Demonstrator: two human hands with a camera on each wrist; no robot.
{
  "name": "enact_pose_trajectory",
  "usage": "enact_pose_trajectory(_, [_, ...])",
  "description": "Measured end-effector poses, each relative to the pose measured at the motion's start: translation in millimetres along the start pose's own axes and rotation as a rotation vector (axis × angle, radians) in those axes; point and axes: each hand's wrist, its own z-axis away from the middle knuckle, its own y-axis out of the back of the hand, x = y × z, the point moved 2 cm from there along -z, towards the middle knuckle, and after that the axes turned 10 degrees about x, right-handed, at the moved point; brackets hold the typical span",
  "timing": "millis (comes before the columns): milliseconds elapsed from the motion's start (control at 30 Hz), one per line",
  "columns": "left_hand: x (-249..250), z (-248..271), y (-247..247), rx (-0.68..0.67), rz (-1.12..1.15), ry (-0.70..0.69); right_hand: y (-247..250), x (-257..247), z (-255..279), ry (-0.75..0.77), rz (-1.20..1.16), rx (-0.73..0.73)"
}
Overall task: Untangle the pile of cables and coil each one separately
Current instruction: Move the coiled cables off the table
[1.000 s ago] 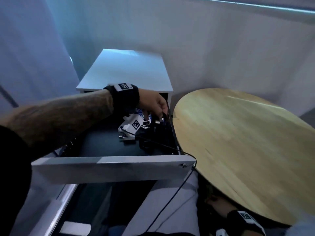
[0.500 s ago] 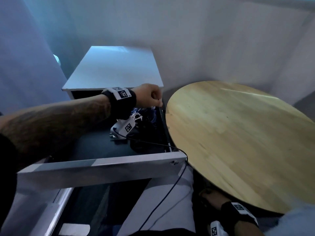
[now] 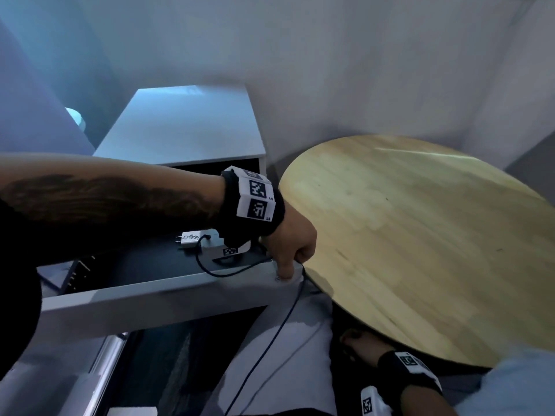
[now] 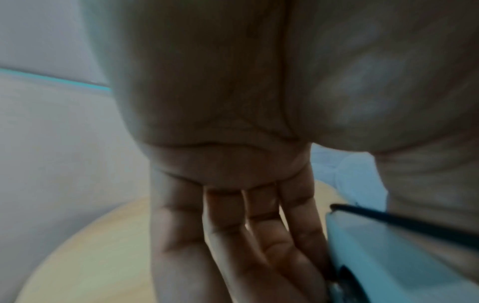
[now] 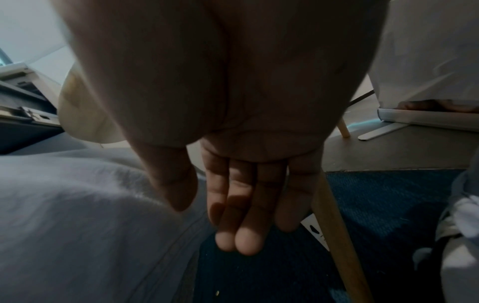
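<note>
the left hand [image 3: 292, 243] sits at the right front corner of the open white drawer [image 3: 156, 298], just beside the edge of the round wooden table [image 3: 420, 244]. in the left wrist view its fingers [image 4: 261, 229] lie long and nearly straight, side by side, with the thumb over to the right; a thin black cable [image 3: 271, 334] runs across the drawer's pale front edge next to the thumb, but whether the thumb and fingers actually pinch it cannot be told, since the contact is blurred and partly hidden. in the head view that cable comes out of the drawer, loops on the dark drawer floor, passes over the front corner right under the hand and hangs down across the person's light trousers [image 3: 270, 364]. inside the drawer, behind the wrist, lie a white charger plug [image 3: 190, 238] and a white block with a black-and-white marker [image 3: 223, 250]; the rest of the cable pile is hidden behind the forearm. the drawer belongs to a white cabinet [image 3: 186, 127] set against the wall. the right hand [image 3: 359, 345] is low, under the table's rim and well apart from the left; in the right wrist view its fingers [image 5: 241, 215] are straight and together, the thumb relaxed, holding nothing, above the trouser leg and dark blue carpet [image 5: 376, 205], just beside a wooden table leg [image 5: 337, 235].
</note>
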Motion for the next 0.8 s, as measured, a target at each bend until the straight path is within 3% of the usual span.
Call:
enact_pose_trajectory(200, [-28.7, 12.6, 25.6, 0.167, -0.195, 0.084, 2.4, -7.8, 5.8, 0.043, 0.020, -0.029])
enact_pose_trajectory(367, [-66.6, 25.7, 32.2, 0.325, 0.378, 0.123, -1.2, -2.2, -2.3, 0.033, 0.003, -0.025])
enact_pose_trajectory(533, [-102.0, 29.0, 24.3, 0.238, 0.509, 0.229, -7.5, 6.3, -12.0, 0.023, -0.005, 0.008])
enact_pose_trajectory(600, [-117.3, 23.8, 25.1, 0.319, 0.592, 0.244, -5.2, 3.0, -10.9, 0.026, 0.027, 0.005])
enact_pose_trajectory(700, [-141.7, 15.0, 24.3, 0.587, 0.280, 0.289, -5.6, 0.8, -12.7, 0.032, 0.065, 0.016])
enact_pose_trajectory(800, [-169.9, 10.4, 19.8, 0.669, -0.085, 0.387, -14.5, 3.5, -24.8, 0.023, -0.012, 0.062])
